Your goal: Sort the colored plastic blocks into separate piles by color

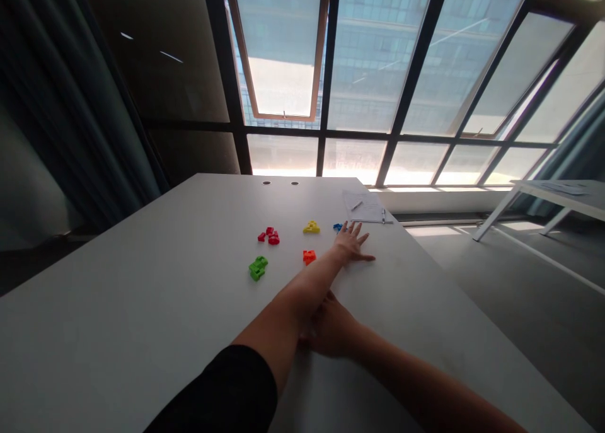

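Observation:
My left hand (351, 242) is stretched far across the white table (155, 294), open, with its fingers spread. Its fingertips are beside a small pile of blue pieces (337, 227), which it partly covers. My right hand (333, 326) lies nearer to me, below my left forearm, which hides most of its fingers. Left of my left wrist are orange pieces (309, 256), partly behind the forearm. Beyond them sits a yellow pile (311, 227). Farther left are red pieces (270, 236), with green pieces (258, 268) nearer to me. All the pieces look like small plastic toys; their exact kind is unclear.
Behind my left hand, sheets of paper (373, 207) with two pens lie at the table's right edge. Two round holes (295, 183) are set near the far edge. A second white table (562, 196) stands at the right, and dark curtains (70, 86) hang at the left.

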A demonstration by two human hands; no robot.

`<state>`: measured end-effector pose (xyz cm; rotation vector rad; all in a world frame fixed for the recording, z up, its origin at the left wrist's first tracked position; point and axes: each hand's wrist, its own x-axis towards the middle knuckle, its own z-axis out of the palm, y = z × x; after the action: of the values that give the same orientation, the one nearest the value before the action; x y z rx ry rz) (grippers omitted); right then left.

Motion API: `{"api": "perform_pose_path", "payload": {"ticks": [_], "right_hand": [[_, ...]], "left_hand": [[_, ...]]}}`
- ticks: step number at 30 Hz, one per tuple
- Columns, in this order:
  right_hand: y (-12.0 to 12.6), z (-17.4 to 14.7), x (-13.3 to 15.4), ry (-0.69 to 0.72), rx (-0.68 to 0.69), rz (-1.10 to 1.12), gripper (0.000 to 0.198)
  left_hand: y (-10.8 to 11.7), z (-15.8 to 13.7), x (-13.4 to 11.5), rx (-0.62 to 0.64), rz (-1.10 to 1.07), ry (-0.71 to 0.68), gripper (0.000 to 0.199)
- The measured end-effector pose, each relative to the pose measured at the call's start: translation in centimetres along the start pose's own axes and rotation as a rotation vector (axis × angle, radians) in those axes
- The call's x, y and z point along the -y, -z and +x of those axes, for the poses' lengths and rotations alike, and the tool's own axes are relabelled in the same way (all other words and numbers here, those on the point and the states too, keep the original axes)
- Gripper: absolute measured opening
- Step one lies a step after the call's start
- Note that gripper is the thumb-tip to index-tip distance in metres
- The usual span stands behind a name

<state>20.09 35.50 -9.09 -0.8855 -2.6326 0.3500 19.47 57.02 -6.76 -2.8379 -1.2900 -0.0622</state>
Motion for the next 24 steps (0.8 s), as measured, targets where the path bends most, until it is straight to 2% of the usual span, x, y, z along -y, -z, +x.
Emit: {"api": "perform_pose_path", "payload": {"ticks": [5, 11, 17, 21, 24], "right_hand": [[0.8, 0.3, 0.6, -0.003, 0.044, 0.011, 0.081], [1.3, 0.5, 0.9, -0.062, 0.129, -0.007, 0.093], [0.6, 0.1, 0.5, -0.068, 0.137, -0.042, 0.093], [0.5, 0.2, 0.7, -0.035, 0.074, -0.056, 0.083], [0.6, 0.7, -0.1, -0.039, -0.118, -0.072, 0.059]], "left_hand": [[0.5, 0.4, 2.8, 0.150, -0.119, 0.160, 0.115], [0.7, -1.8, 5.7, 0.140, -0.118, 0.143, 0.105], [1.6, -5.0, 10.9, 0.175, -0.133, 0.211, 0.099], [2.5, -6.5, 13.7, 0.157, -0.153, 0.257, 0.097], [3.0, -7.3, 15.1, 0.062, -0.121, 0.291, 0.093]]}}
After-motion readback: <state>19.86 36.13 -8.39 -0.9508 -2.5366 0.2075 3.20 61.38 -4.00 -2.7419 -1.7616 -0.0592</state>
